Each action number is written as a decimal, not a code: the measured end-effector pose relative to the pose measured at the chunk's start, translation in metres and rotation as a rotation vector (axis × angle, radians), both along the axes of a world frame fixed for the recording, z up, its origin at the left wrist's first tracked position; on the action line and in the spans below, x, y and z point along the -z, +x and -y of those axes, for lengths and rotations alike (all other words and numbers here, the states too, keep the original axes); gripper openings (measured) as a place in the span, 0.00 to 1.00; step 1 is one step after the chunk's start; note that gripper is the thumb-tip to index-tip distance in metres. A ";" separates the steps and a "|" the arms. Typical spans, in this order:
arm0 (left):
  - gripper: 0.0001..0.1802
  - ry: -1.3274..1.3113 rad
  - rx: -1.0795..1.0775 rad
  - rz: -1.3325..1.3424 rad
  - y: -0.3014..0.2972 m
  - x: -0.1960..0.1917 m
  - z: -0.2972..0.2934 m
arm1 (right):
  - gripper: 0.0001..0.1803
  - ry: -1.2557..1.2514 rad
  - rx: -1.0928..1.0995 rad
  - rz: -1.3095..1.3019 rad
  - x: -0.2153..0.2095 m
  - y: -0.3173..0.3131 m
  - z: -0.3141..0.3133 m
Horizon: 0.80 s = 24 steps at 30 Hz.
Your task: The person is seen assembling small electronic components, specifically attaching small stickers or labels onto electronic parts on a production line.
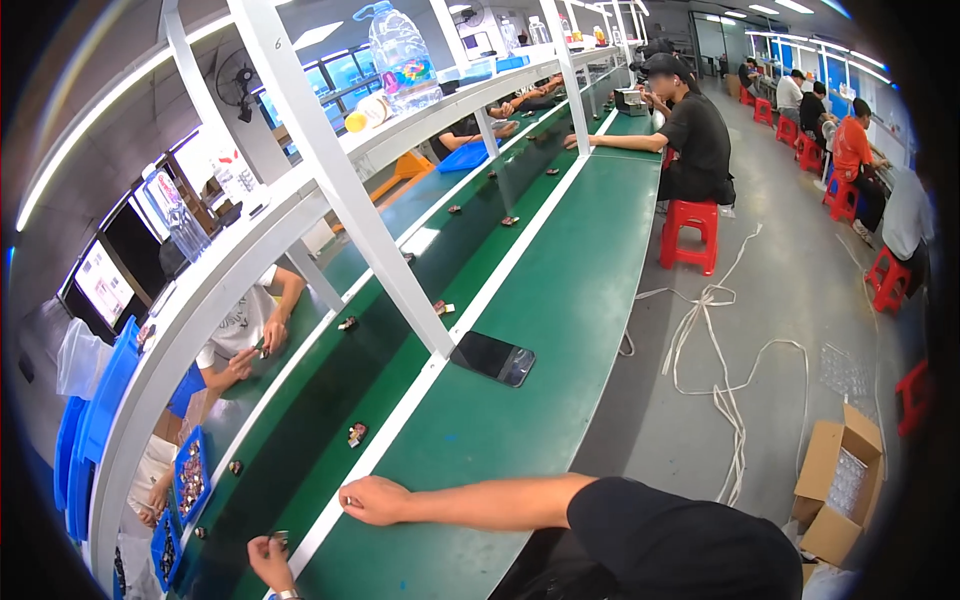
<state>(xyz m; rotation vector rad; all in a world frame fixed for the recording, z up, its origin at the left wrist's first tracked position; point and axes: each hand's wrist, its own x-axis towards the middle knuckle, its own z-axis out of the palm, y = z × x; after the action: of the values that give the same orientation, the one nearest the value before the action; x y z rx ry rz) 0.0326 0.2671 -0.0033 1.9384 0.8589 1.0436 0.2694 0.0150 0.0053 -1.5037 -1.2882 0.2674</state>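
Head view, along the line.

- Left hand sat at the lower edge of the frame, over the near edge of the belt. We noted thumb and fingertips pressed together on a small dark part. The part was held just above the belt, beside the white strip that divides belt from bench.
- Right hand lay on the white strip, with the forearm reaching in from the lower right under a black sleeve. Fingers were curled into a loose fist. We could not tell whether anything was inside it.
- The two hands were near each other but not touching.
- We recorded loose pieces of the same sort spaced along the belt. The nearest was just beyond the right hand, and another lay farther up.
- A phone lay face up on the bench, just beside the foot of a white post.
- Across the belt, a co-worker's hands were close together at the far edge. Blue trays of small pieces stood at the lower left.
- On the shelf above stood a large clear bottle.
- Farther down our side, a person in black sat on a red stool, arm on the bench.
- On the floor we noted white straps in loops and an open carton.
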 end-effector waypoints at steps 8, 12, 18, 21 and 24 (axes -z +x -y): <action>0.09 -0.432 0.234 0.174 0.063 -0.010 0.117 | 0.16 0.087 -0.112 -0.062 -0.008 -0.001 -0.019; 0.13 -0.388 0.356 0.225 0.070 -0.003 0.124 | 0.15 0.072 -0.269 0.046 -0.003 -0.008 -0.018; 0.15 -0.393 0.349 0.264 0.069 0.006 0.129 | 0.13 0.085 -0.263 0.062 -0.006 -0.016 -0.012; 0.15 -0.495 0.345 0.288 0.070 0.003 0.138 | 0.11 0.051 -0.251 0.043 -0.008 -0.016 -0.008; 0.16 -0.574 0.367 0.329 0.067 -0.001 0.137 | 0.12 0.104 -0.254 0.062 -0.011 -0.017 -0.010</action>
<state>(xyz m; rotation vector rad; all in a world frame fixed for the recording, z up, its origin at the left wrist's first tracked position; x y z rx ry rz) 0.1000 0.1298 -0.0021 1.3258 0.5135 0.7582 0.2528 0.0247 0.0161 -1.2695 -1.5216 0.3153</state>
